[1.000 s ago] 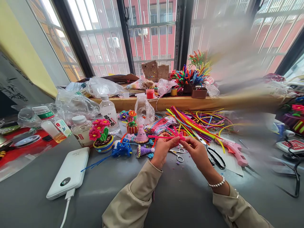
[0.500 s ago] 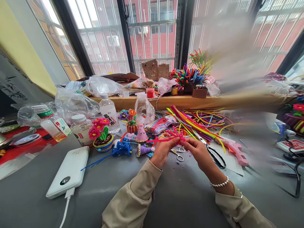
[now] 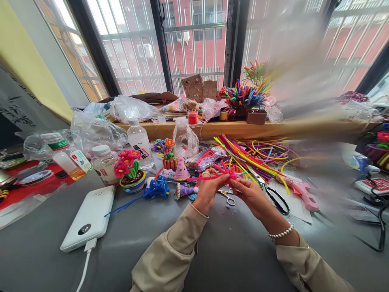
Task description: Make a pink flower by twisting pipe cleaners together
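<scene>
Both my hands meet over the grey table and pinch a pink pipe-cleaner piece [image 3: 224, 172] with short looped ends sticking up. My left hand [image 3: 209, 192] is closed on its left side, where a straight pink stem runs off to the left. My right hand [image 3: 251, 194] is closed on its right side, fingers curled. Small scissors [image 3: 228, 197] lie on the table just below my hands. A pile of loose coloured pipe cleaners [image 3: 252, 155] lies behind them.
Large black scissors [image 3: 275, 197] and a pink glue gun [image 3: 300, 190] lie right of my hands. Finished pipe-cleaner flower pots [image 3: 130, 174], small figures [image 3: 181, 171], bottles [image 3: 140, 142] and a white power bank [image 3: 90, 219] sit to the left. A wooden sill [image 3: 231, 129] holds bags and more crafts.
My hands have stayed together on the pink piece and shifted slightly up and left. My right wrist has turned a little. Nothing else on the table has moved.
</scene>
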`<state>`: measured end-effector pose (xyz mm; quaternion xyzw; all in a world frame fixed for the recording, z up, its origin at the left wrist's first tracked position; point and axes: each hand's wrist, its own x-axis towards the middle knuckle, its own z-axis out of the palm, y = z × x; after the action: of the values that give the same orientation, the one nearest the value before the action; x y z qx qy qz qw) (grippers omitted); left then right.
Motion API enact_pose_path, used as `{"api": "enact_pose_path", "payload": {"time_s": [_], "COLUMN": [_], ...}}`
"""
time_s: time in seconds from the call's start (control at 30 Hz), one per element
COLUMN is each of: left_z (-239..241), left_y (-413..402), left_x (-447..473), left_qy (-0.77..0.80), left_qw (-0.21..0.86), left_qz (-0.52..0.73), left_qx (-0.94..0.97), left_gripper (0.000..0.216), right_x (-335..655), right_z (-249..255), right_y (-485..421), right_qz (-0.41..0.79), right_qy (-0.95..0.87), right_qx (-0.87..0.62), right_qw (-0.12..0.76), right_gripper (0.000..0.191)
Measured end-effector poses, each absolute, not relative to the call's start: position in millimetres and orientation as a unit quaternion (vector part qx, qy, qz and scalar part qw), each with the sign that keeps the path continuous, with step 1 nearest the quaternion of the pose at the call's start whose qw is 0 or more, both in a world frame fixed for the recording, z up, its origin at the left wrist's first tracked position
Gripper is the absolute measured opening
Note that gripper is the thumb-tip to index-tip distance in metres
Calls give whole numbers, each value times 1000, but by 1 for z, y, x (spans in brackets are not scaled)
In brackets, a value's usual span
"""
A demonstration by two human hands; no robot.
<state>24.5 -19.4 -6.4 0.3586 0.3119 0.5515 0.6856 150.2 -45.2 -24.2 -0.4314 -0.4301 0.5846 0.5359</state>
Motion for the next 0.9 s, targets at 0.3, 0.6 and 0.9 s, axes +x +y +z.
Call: {"api": "enact_pose_path", "payload": {"time_s": [0.3,0.6,0.9], "left_z": [-5,-7,-8], "left_y": [-21,-22,-21], "left_x": [24,25,27], "left_qy": [331,303,271], "left_qw": [695,713,691], "left_qz": [529,526,552], "left_qx": [358,350,380], "left_gripper": [35,37,32], "right_x": [164,147,131], "right_z": [-14,-23,-28], "right_y": [-45,-50,-53], "right_qz": [295,371,455], "right_qy": [-613,-504,-371], "right_qx": [-521,-497,-452], "right_qw": [515,601,672], "right_gripper": [26,26,23]}}
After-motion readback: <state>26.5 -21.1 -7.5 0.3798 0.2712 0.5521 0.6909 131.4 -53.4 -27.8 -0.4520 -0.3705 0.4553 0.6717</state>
